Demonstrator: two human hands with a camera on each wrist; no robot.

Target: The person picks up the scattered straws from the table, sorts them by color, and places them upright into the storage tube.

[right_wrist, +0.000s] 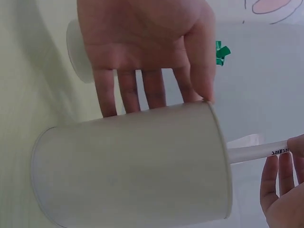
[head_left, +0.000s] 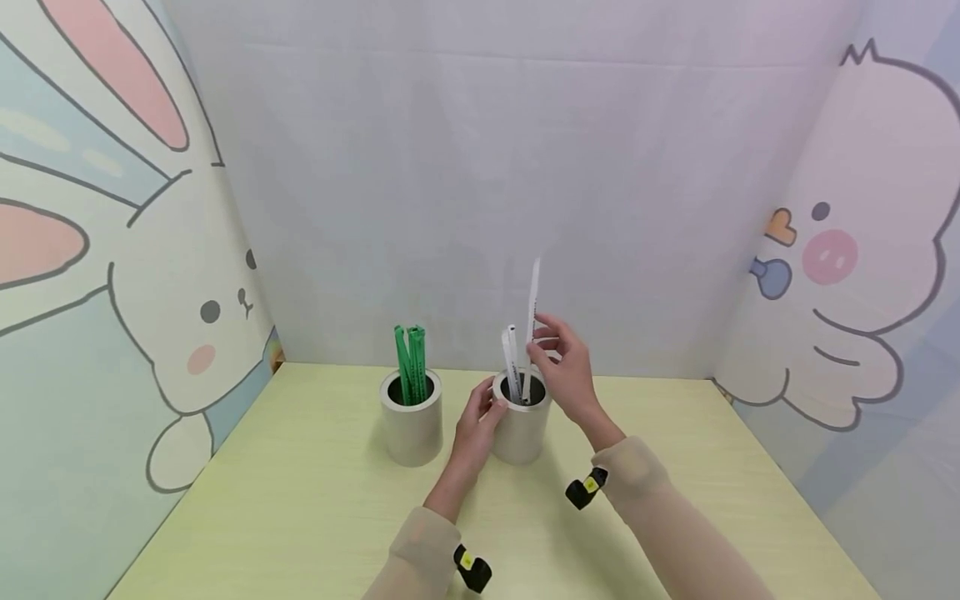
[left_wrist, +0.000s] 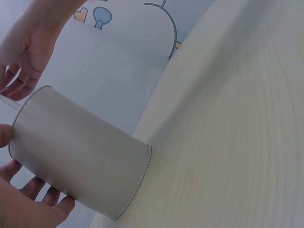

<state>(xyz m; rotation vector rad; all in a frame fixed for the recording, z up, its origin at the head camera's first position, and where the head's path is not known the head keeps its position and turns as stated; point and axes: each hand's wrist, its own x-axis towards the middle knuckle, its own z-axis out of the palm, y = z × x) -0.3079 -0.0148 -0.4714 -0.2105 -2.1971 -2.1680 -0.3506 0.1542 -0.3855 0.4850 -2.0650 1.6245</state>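
Two off-white cylindrical holders stand side by side. My left hand [head_left: 474, 429] grips the side of the right-hand holder [head_left: 520, 437], its thumb near the rim. Above that holder, my right hand [head_left: 567, 375] pinches a slim white stick [head_left: 533, 292] with small dark print. The stick stands nearly upright, its lower end inside the holder's mouth. Other white sticks [head_left: 511, 350] lean to the left in the same holder. In the right wrist view, the pinched stick [right_wrist: 254, 153] shows at the rim; the holder's wall hides its lower part.
The left-hand holder [head_left: 412, 433] contains several green sticks [head_left: 412, 367] and stands just left of my left hand. Pale yellow wood-grain table [head_left: 315, 500] lies beneath. A grey-white backdrop [head_left: 480, 183] rises behind, with cartoon-printed panels at both sides.
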